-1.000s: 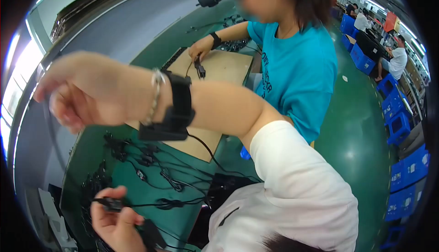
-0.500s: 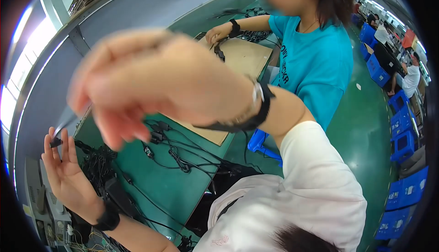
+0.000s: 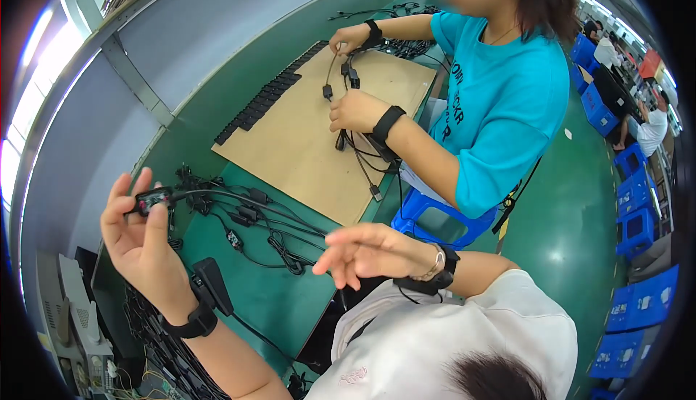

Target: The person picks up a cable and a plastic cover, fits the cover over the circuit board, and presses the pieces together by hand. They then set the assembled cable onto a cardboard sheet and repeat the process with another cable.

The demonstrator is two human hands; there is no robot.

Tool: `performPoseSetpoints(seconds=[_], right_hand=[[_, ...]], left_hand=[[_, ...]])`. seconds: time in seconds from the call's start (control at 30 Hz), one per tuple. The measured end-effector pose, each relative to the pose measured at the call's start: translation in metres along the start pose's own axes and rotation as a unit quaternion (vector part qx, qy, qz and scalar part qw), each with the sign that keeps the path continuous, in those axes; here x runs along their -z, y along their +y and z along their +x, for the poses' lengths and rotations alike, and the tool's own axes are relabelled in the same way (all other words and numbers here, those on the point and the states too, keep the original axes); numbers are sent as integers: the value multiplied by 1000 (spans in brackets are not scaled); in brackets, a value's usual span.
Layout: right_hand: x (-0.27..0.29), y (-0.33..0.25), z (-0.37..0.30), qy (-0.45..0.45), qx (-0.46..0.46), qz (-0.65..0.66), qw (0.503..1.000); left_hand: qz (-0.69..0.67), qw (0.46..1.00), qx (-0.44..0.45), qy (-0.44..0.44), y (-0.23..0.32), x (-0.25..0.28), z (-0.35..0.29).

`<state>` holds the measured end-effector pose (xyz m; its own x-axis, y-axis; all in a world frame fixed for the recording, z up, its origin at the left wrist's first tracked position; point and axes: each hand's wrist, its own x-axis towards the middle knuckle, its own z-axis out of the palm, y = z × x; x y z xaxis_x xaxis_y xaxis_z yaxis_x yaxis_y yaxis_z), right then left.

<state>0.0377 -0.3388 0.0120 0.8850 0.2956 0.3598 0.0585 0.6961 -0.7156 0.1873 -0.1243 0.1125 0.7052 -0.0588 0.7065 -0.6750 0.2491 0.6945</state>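
Note:
My left hand is raised over the left side of the bench, its thumb and fingers closed on a small black inline cable box with a lit or coloured face. From this box a black cable runs right toward my right hand. That hand hovers near the bench's front edge, its fingers stretched and apart; the cable passes close to its fingertips, and no grip on it shows. A black power adapter stands beside my left wrist. Several more black cables with small inline boxes lie between my hands.
A co-worker in a blue shirt handles cables over a brown board across the green bench. Black adapters line the board's far edge. A blue stool stands beside the bench; grey equipment sits at far left.
My right hand has come down and right from close before the camera. My left hand has moved up and right with the cable box. The co-worker's second hand now shows over the board.

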Motion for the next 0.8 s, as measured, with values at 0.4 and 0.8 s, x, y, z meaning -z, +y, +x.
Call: performPoseSetpoints(seconds=[0.4,0.8], right_hand=[[59,-59,-49,-50,-276,-227,933],[62,-51,-54,-87,-319,-215,919]], left_hand=[[45,975,162,-144,-25,-19,-39],[-13,968,247,-44,-32,-37,-66]])
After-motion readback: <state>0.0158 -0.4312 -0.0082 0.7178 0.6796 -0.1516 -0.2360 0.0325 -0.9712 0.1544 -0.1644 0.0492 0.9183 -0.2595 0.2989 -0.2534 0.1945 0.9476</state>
